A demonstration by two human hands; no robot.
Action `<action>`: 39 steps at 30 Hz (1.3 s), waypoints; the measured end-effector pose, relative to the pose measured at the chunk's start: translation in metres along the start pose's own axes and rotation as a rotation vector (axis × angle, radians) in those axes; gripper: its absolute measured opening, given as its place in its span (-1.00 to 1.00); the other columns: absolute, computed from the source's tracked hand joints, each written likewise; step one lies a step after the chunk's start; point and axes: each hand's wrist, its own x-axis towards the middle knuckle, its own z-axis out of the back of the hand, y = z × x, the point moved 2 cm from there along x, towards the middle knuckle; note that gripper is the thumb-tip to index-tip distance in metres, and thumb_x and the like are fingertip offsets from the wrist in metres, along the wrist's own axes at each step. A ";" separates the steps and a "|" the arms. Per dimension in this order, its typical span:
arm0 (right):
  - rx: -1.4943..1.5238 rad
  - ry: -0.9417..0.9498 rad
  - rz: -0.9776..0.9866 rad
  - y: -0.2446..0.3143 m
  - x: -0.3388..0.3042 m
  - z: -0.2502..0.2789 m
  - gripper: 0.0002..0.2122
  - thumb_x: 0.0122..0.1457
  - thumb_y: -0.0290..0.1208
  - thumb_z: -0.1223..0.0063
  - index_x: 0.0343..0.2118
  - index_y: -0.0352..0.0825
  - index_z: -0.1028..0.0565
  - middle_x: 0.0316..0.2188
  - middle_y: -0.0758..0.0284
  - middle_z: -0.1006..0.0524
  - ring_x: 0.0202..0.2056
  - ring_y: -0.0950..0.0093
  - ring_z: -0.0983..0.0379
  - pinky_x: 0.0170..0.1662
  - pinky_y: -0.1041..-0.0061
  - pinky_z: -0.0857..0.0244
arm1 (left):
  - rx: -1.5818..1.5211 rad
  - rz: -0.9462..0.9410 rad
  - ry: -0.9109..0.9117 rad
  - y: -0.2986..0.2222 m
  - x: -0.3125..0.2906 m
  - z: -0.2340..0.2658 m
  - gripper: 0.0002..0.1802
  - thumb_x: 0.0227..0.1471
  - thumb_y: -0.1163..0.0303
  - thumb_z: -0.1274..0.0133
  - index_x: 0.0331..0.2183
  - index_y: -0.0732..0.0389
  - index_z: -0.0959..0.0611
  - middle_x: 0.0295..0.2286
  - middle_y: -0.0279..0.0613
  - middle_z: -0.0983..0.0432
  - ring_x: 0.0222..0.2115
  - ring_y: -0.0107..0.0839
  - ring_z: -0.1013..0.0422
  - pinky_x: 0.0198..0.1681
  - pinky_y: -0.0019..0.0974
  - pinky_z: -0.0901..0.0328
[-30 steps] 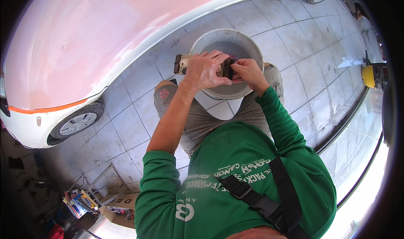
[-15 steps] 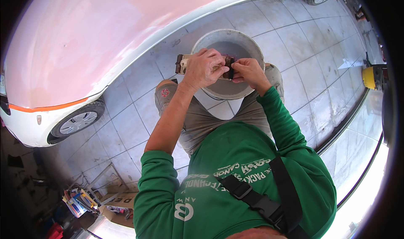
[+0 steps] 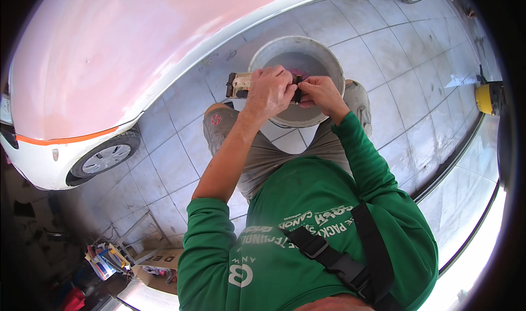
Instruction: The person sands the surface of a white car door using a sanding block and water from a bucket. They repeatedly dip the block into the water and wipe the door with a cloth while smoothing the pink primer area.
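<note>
My left hand point(image 3: 268, 92) is wrapped over a long beige sanding block point(image 3: 239, 84) with dark clamps at its ends. My right hand point(image 3: 324, 95) pinches at the dark clamp point(image 3: 297, 89) on the block's right end; the fingertips partly hide what they grip there. The block lies across the near part of a round whitish bucket point(image 3: 268, 52), its left end sticking out past the rim. Cloudy grey water point(image 3: 309, 63) fills the lower part of the bucket. A bit of pink-purple material point(image 3: 296, 71) shows just beyond the block.
The bucket stands between my knees on a tiled floor point(image 3: 383, 81). A white car with pinkish sanded panels point(image 3: 126, 42) runs along the left and far side, its wheel point(image 3: 105, 157) at lower left. Behind are a cardboard box point(image 3: 159, 256) and a yellow-black machine point(image 3: 485, 99) far right.
My left fingers have closed further over the block, which has shifted very slightly left. My right hand stays at the clamp end with its fingers moved a little. The view has shifted slightly.
</note>
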 end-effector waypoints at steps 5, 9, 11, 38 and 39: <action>0.019 0.022 -0.002 0.005 0.002 -0.001 -0.77 0.32 -0.35 -0.17 -0.25 -0.48 -0.63 -0.41 0.30 -0.65 -0.46 0.54 -0.62 -0.36 0.51 -0.61 | -0.110 -0.179 0.095 0.011 -0.003 0.017 -0.72 0.11 0.42 -0.26 -0.10 0.15 -0.69 -0.19 -0.19 -0.60 -0.15 -0.08 -0.56 -0.06 -0.04 -0.43; 0.031 0.011 -0.008 0.012 0.000 -0.004 -0.78 0.30 -0.35 -0.18 -0.27 -0.47 -0.63 -0.43 0.33 -0.63 -0.47 0.56 -0.60 -0.36 0.53 -0.61 | -0.020 -0.276 0.051 0.011 0.003 0.016 -0.78 0.11 0.45 -0.26 -0.16 0.18 -0.69 -0.21 -0.19 -0.58 -0.21 -0.10 -0.57 -0.13 -0.11 -0.46; 0.013 0.020 -0.013 0.011 0.000 -0.004 -0.78 0.32 -0.34 -0.17 -0.25 -0.45 -0.62 -0.42 0.35 -0.63 -0.46 0.57 -0.60 -0.35 0.53 -0.60 | 0.018 -0.293 0.012 0.014 0.006 0.010 -0.84 0.06 0.42 -0.31 -0.27 0.17 -0.70 -0.29 -0.25 -0.56 -0.24 -0.16 -0.57 -0.21 -0.16 -0.47; 0.021 0.023 -0.052 0.001 0.006 0.003 -0.78 0.33 -0.35 -0.16 -0.24 -0.46 -0.62 -0.41 0.32 -0.63 -0.47 0.55 -0.60 -0.36 0.51 -0.61 | -0.063 -0.158 0.118 0.013 0.006 0.005 -0.58 0.01 0.27 -0.39 -0.10 0.19 -0.67 -0.11 -0.19 -0.56 -0.13 -0.08 -0.55 -0.09 -0.10 -0.48; 0.011 0.032 -0.057 0.001 0.006 0.004 -0.78 0.34 -0.35 -0.14 -0.22 -0.45 -0.62 -0.40 0.34 -0.63 -0.46 0.56 -0.60 -0.35 0.51 -0.60 | -0.127 -0.147 0.111 0.013 0.006 0.007 -0.51 -0.02 0.24 -0.41 -0.06 0.19 -0.66 -0.09 -0.18 -0.55 -0.12 -0.07 -0.55 -0.07 -0.09 -0.48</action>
